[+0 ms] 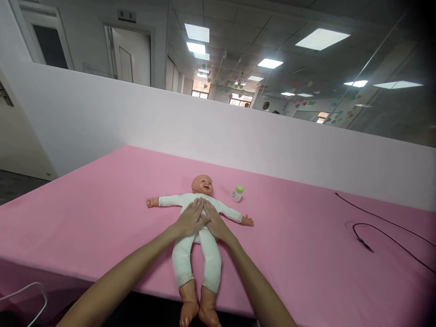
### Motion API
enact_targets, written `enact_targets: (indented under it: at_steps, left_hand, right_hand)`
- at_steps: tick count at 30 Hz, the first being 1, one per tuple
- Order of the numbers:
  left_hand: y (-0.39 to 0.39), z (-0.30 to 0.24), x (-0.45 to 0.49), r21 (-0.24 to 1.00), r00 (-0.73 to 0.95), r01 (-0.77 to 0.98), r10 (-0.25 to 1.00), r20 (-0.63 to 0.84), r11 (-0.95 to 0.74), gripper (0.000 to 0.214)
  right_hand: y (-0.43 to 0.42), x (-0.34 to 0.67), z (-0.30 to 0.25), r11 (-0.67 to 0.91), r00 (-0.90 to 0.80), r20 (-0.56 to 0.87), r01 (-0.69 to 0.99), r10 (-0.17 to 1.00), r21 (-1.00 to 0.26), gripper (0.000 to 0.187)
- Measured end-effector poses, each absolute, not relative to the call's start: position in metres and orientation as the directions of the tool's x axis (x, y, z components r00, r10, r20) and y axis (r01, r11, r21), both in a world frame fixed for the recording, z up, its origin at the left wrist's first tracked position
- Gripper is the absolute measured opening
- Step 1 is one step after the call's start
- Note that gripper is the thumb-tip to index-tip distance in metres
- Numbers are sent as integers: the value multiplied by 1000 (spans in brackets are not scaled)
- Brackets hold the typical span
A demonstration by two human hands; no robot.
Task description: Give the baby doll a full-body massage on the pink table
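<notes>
A baby doll (213,259) with a white cloth body lies on its back on a pink-covered table (102,204), head away from me and feet at the front edge. Its arms are stretched out to both sides. My left hand (191,217) rests flat on the doll's chest and belly, fingers extended. Beside it my right hand (215,220) lies flat too, the two hands touching at the thumbs. Neither hand grips anything. Just right of the doll's head stands a small white jar with a green lid (238,194).
A black cable (381,225) curls over the right side of the table. A white cable (37,286) hangs at the lower left. Behind the table runs a white low wall (221,131) with glass above it. Beyond the glass, a person (266,106) is partly visible.
</notes>
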State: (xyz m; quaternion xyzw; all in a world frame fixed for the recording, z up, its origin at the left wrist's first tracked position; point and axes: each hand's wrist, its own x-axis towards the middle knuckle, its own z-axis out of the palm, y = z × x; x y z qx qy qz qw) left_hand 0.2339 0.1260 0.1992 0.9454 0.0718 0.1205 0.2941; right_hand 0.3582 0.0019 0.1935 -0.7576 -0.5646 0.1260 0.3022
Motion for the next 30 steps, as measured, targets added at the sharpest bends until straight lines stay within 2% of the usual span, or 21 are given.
enact_targets:
  at_steps: [4,9,14,18,20,23,26,30]
  left_hand:
    - [146,190,253,571,924,152,321,208,-807,84]
    - [166,179,248,656,883,226,435,174,-720,91]
    - [174,175,219,722,929,221,367,49,-656,98]
    - [163,184,192,731,958,224,284,-43,-644,100]
    - [148,192,184,703,976,174,216,-30,-690,98]
    - [122,202,185,644,990,36,116,83,-764,90]
    - [104,205,202,588,973,42,166,158,-808,93]
    - [110,200,234,568,946,124,269,180,-814,91]
  right_hand:
    - [13,375,181,-268,473,198,743,859,-613,79]
    - [5,379,182,-358,599,141,633,788,-686,91]
    - [-22,371,188,-384,565,37,607,825,-696,95]
    - [-45,356,199,-361,470,-42,615,882,-702,95]
    - [-49,346,206,-306,400,-31,647,916,-698,90]
    - [-42,335,215,-200,275,3,709,962,-677,81]
    - [-26,337,211,-112,204,67,749,977,-653,79]
    - [-1,355,193,-147,296,164,795,941,-588,72]
